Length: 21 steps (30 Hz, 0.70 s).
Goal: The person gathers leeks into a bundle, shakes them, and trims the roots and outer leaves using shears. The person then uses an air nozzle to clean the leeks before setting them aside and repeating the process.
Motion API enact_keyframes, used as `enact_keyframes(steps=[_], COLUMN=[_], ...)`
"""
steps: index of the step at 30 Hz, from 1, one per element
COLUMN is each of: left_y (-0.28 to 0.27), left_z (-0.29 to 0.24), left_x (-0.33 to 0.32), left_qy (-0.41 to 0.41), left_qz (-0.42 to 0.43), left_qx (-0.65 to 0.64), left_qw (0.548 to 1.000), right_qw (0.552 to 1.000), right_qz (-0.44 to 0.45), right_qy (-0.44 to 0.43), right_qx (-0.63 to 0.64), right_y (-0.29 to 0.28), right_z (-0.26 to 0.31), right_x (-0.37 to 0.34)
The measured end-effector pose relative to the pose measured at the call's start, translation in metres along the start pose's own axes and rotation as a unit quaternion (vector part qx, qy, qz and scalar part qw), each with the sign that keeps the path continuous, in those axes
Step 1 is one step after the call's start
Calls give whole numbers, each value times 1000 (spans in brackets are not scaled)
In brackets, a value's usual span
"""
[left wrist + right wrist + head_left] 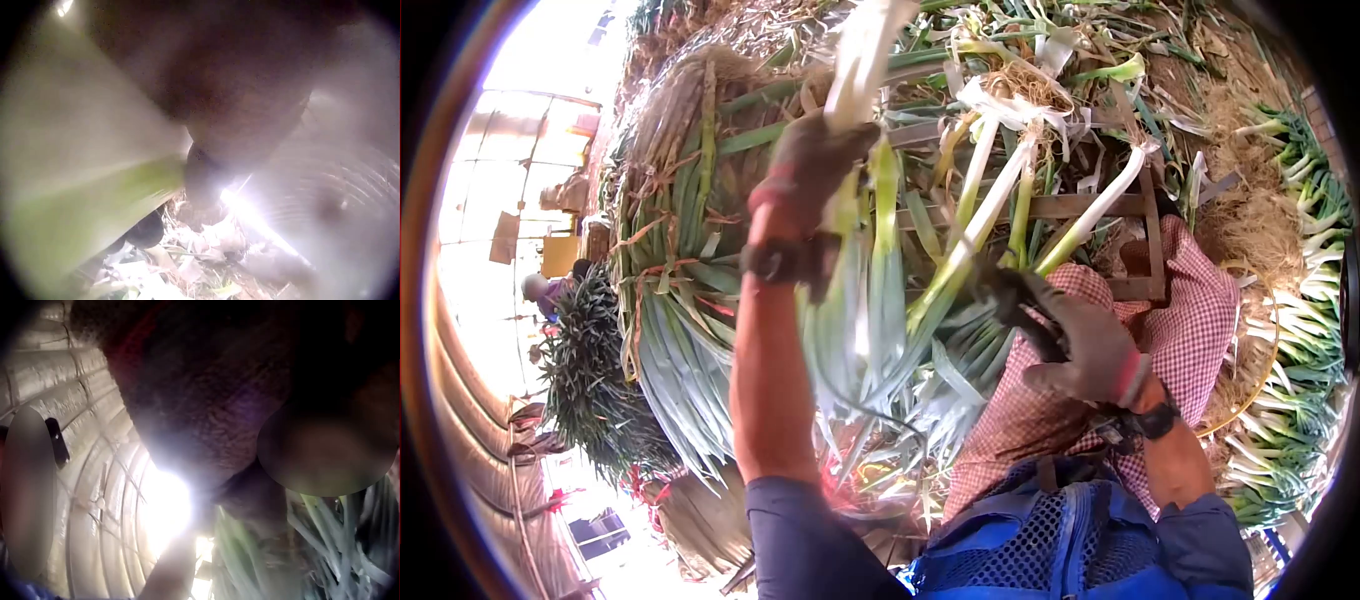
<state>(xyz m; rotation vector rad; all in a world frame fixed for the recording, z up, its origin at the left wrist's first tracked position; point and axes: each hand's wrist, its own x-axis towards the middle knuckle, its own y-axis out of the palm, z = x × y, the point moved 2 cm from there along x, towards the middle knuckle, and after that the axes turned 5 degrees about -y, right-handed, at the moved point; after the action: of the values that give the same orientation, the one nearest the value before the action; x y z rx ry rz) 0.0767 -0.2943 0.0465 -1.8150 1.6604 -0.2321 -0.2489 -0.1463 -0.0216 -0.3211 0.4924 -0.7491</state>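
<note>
My left hand [815, 165], in a grey work glove, grips a leek [862, 70] around its shaft. The white end points up and away, blurred, and the green leaves hang below the fist. In the left wrist view a broad pale green leek part [87, 181] fills the left side beside the dark glove. My right hand [1090, 350], also gloved, hovers over the checkered trouser leg, fingers pointing left, with something dark along its fingers; I cannot tell whether it holds this. Several leeks with white shafts [995, 195] lie just beyond, roots away from me.
A wooden frame [1090, 206] lies under the leeks. A large bundle of leeks [675, 250] stands at the left, and a row of trimmed leeks [1275, 400] runs along the right. Peeled leaves and roots litter the ground. A person [540, 292] is far left.
</note>
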Motion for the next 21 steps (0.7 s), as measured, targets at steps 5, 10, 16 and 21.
enact_keyframes(steps=[5, 10, 16, 21], left_y=[117, 204, 178, 94], left_z=[67, 129, 151, 203], left_x=[67, -7, -61, -40], left_qy=[73, 36, 9, -161], left_qz=[-35, -41, 46, -211], left_qx=[130, 63, -253, 183], left_qw=[988, 996, 966, 947], right_qw=[970, 993, 990, 980], right_qz=[-153, -81, 77, 134], right_qy=[-184, -68, 69, 99], right_qx=[-35, -45, -92, -109], right_y=[-15, -13, 10, 14], right_z=[-5, -14, -11, 4], right_x=[-15, -9, 46, 70])
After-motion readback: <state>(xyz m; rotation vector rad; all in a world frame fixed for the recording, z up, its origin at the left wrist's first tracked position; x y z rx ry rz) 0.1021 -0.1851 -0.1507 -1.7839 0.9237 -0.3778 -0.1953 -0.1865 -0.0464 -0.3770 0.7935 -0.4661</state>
